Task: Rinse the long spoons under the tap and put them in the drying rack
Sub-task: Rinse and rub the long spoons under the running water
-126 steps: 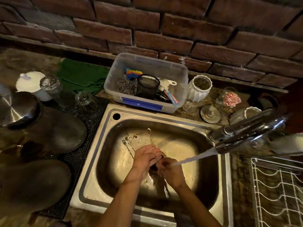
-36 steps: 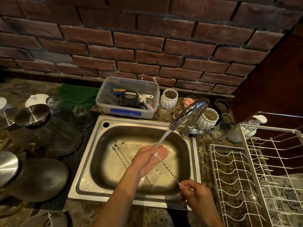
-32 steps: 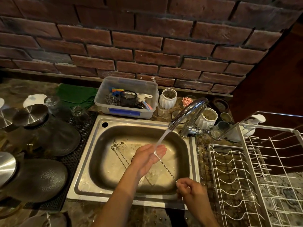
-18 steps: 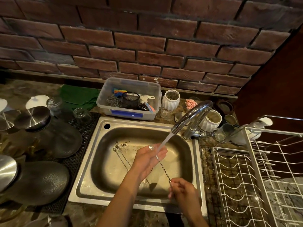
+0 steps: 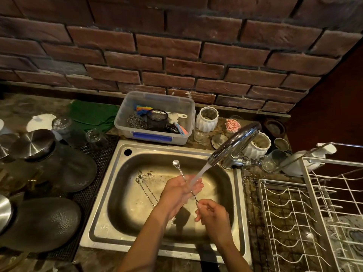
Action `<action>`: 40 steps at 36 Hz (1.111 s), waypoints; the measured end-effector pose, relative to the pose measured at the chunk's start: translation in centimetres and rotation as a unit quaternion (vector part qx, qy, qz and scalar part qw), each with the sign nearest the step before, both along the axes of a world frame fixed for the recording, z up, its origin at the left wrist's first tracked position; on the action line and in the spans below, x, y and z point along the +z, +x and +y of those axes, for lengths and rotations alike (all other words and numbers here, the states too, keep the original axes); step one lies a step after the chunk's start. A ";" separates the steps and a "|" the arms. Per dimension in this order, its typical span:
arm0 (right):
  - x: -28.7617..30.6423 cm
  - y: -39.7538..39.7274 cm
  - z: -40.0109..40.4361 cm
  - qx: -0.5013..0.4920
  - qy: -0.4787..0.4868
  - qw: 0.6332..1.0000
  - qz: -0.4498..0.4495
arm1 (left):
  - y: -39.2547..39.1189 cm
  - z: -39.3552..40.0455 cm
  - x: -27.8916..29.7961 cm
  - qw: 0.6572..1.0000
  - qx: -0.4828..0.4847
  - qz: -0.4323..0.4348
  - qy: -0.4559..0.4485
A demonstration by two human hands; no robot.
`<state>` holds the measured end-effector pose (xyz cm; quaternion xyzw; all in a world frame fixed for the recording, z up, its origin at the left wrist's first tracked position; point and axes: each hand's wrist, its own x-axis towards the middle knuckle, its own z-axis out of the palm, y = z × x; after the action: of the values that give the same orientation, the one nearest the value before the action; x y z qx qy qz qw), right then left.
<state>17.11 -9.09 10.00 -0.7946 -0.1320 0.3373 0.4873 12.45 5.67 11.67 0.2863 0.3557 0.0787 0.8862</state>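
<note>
Over the steel sink (image 5: 102, 195), my right hand (image 5: 213, 214) pinches the lower end of a long twisted-handle spoon (image 5: 177, 167). Its bowl sticks up past my left hand (image 5: 180, 190). That hand is cupped around the spoon's middle, right where the water stream from the tap (image 5: 235, 143) lands. Two more long spoons (image 5: 146, 190) lie on the sink floor to the left. The white wire drying rack (image 5: 306, 216) stands to the right of the sink.
A clear plastic tub (image 5: 157, 116) with scrubbers sits behind the sink. White ribbed jars (image 5: 206, 118) and small glasses stand near the tap base. Dark domed lids and steel lids (image 5: 33, 143) crowd the black mat at the left. A brick wall rises behind.
The spoon has slid up through my left hand, and its bowl now shows above the fingers. My right hand has come closer to the left, and the stream now falls on the handle.
</note>
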 end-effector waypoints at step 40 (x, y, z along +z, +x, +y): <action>-0.3 2.8 5.2 0.006 0.109 0.984 0.142 | 2.1 5.9 1.2 0.984 -0.027 0.015 0.174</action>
<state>19.89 -3.88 9.70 -0.6797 -0.1027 0.4333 0.5828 14.52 11.57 12.87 0.4469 0.3417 0.1116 0.8192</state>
